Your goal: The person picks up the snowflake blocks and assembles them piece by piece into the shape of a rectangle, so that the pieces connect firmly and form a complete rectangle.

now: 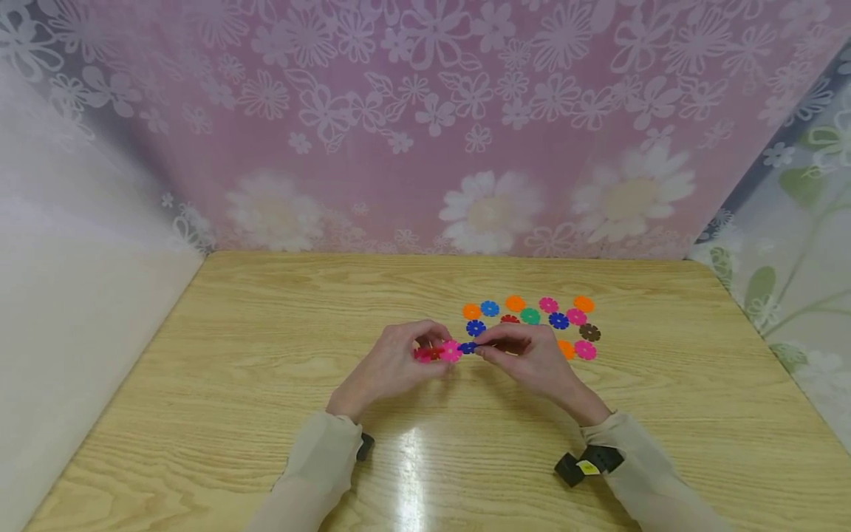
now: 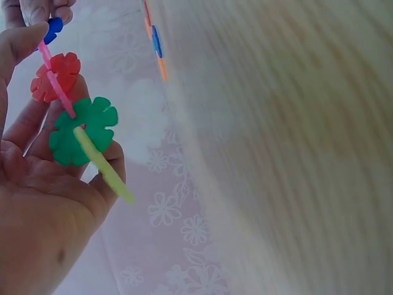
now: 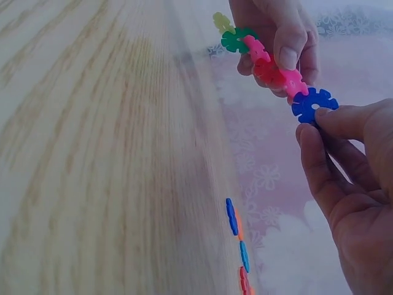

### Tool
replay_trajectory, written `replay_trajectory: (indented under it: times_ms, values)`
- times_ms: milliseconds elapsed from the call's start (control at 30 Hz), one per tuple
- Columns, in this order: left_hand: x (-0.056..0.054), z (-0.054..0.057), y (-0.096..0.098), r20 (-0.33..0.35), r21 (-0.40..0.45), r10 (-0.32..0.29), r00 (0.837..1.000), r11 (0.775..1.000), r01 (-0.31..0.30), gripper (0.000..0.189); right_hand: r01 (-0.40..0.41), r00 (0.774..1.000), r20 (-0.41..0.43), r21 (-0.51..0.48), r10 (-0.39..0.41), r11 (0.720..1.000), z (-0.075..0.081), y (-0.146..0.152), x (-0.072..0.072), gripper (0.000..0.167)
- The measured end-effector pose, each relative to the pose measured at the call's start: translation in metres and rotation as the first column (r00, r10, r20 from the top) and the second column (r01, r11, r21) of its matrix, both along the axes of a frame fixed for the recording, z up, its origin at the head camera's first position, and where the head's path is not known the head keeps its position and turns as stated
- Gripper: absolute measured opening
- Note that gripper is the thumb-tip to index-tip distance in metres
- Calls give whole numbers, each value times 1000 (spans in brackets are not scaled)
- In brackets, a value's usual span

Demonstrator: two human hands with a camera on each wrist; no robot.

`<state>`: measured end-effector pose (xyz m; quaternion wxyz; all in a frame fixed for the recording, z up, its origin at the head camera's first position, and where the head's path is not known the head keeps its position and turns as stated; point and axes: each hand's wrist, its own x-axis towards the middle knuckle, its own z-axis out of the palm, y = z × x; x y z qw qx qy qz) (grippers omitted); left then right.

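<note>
A chain of notched flower-shaped plastic discs hangs between the hands above the table. My left hand [image 1: 399,362] grips it, with thumb and fingers on the pink disc [image 1: 451,350] near its right end. Behind that, a red disc [image 2: 56,77], another pink one, a green disc [image 2: 86,132] and a yellow disc [image 2: 104,165] follow, slotted at angles to each other. My right hand [image 1: 535,358] pinches a dark blue disc [image 3: 315,106] between thumb and fingers. Its edge meets the pink disc's edge; how deep the slots engage cannot be told.
Behind the right hand, several loose discs lie flat on the wooden table [image 1: 266,318], among them a green disc [image 1: 530,316], a brown disc [image 1: 589,332] and an orange disc [image 1: 515,304]. A flowered pink curtain [image 1: 372,148] stands along the table's back edge.
</note>
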<state>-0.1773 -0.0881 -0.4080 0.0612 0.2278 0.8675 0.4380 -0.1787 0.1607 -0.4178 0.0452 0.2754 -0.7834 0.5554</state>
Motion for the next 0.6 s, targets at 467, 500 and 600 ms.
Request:
replay_trajectory:
  times_ms: [467,500,600]
  values:
    - [-2,-3,-3,-15,13,9,1000,1000,-9,21,22,999,-32,-41,-23,999,-3,-8,0,16]
    - [-2,-3,-3,-14,17,12,1000,1000,-12,21,28,999,-24,-40,-29,999,-3,-8,1,16]
    - [-3,-3,-4,-11,31,15,1000,999,-15,21,37,999,-14,-30,-37,999,-2,-10,2,16]
